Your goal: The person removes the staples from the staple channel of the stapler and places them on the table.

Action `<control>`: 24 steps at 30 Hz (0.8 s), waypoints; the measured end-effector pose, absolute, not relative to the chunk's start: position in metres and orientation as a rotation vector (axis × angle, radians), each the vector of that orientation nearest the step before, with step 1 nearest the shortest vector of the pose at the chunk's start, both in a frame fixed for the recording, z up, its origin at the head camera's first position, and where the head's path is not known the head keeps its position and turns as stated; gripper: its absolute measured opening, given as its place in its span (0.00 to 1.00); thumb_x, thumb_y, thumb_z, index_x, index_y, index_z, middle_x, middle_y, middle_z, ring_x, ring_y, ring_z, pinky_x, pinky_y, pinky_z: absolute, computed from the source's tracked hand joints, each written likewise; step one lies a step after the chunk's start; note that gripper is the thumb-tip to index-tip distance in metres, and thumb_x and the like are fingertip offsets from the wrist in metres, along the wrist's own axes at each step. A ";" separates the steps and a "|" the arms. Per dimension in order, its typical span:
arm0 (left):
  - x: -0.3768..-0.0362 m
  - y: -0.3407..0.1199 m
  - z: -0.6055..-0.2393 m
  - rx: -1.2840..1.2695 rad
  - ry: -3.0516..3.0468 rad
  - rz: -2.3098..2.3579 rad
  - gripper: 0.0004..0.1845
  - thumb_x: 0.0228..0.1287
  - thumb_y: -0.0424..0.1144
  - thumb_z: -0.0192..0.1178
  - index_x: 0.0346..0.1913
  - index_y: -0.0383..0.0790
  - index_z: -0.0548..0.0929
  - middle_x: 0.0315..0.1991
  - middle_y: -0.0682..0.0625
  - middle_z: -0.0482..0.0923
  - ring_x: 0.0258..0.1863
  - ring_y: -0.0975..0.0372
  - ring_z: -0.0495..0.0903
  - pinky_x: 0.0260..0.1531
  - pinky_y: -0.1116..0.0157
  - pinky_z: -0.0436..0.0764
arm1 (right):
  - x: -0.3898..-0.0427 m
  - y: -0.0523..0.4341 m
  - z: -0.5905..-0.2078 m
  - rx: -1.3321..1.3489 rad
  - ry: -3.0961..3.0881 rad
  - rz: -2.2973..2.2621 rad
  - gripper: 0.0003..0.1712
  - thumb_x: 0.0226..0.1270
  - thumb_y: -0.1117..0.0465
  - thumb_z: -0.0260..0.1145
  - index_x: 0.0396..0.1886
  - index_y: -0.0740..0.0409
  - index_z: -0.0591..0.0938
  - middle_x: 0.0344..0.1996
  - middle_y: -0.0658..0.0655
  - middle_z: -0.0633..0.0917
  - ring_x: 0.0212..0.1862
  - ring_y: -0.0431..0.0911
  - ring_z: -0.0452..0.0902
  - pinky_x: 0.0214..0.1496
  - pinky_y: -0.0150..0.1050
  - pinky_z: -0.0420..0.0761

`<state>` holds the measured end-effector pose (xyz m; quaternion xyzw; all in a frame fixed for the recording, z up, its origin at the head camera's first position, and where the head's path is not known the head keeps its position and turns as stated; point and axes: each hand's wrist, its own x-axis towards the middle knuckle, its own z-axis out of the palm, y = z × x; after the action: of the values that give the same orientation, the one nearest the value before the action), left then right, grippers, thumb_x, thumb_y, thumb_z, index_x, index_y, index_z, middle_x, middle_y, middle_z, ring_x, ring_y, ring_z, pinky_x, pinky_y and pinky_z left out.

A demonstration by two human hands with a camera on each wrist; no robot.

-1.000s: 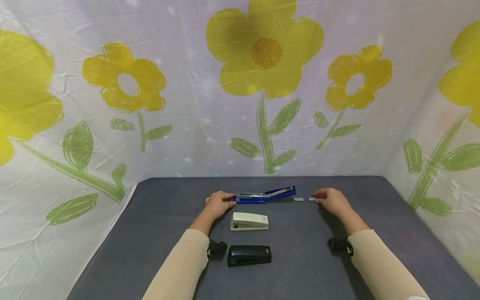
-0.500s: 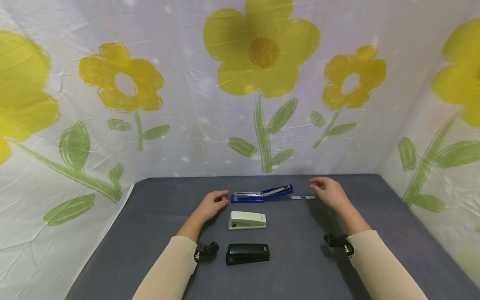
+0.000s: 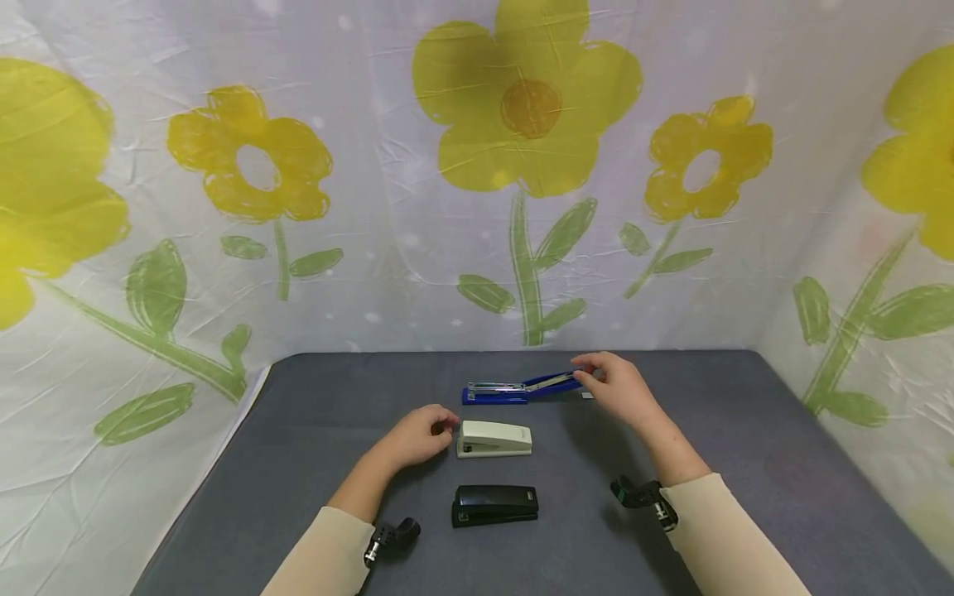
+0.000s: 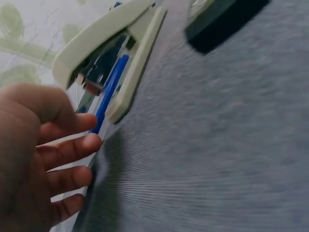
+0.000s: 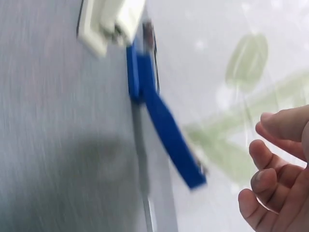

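At the back of the table a blue stapler (image 3: 495, 398) lies with its top swung open to the right. My right hand (image 3: 614, 387) hovers by the end of that raised top, and the right wrist view shows its bent fingers (image 5: 263, 154) apart from the blue top (image 5: 169, 130), holding nothing. A closed cream stapler (image 3: 494, 439) sits in front of the blue one. Beside its left end is my left hand (image 3: 417, 434), fingertips near it and loosely bent, with nothing in them. One small staple strip (image 3: 587, 396) shows beside my right hand.
A black stapler (image 3: 495, 507) lies nearest me, in line with the other two. The dark grey table (image 3: 335, 497) ends at the back against a flower-printed cloth (image 3: 387, 207), which also hangs along both sides.
My right hand has released a staple strip, lifted and moved left to the blue stapler's raised top. My left hand has left the blue stapler and come nearer, to the cream one.
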<state>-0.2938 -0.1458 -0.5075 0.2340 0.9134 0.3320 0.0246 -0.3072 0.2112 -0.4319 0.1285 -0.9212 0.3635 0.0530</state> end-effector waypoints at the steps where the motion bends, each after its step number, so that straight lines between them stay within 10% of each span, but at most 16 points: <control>1: -0.291 -0.146 -0.508 0.739 2.834 1.005 0.12 0.65 0.34 0.63 0.50 0.38 0.87 0.39 0.53 0.80 0.34 0.62 0.73 0.41 0.56 0.73 | -0.305 0.205 -0.432 0.410 -2.794 1.121 0.16 0.78 0.60 0.64 0.60 0.59 0.84 0.44 0.57 0.81 0.28 0.47 0.71 0.30 0.44 0.73; 24: -0.278 -0.132 -0.534 0.806 2.988 1.034 0.10 0.60 0.47 0.75 0.41 0.49 0.87 0.32 0.60 0.73 0.34 0.66 0.67 0.40 0.58 0.62 | -0.296 0.094 -0.444 1.003 -2.958 1.016 0.18 0.74 0.56 0.69 0.57 0.59 0.87 0.40 0.48 0.84 0.36 0.41 0.77 0.40 0.42 0.77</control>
<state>-0.2778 -0.1323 -0.5343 0.2464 0.9140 0.3164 -0.0605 -0.2959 0.0938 -0.4440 0.3046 -0.8983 0.3086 -0.0714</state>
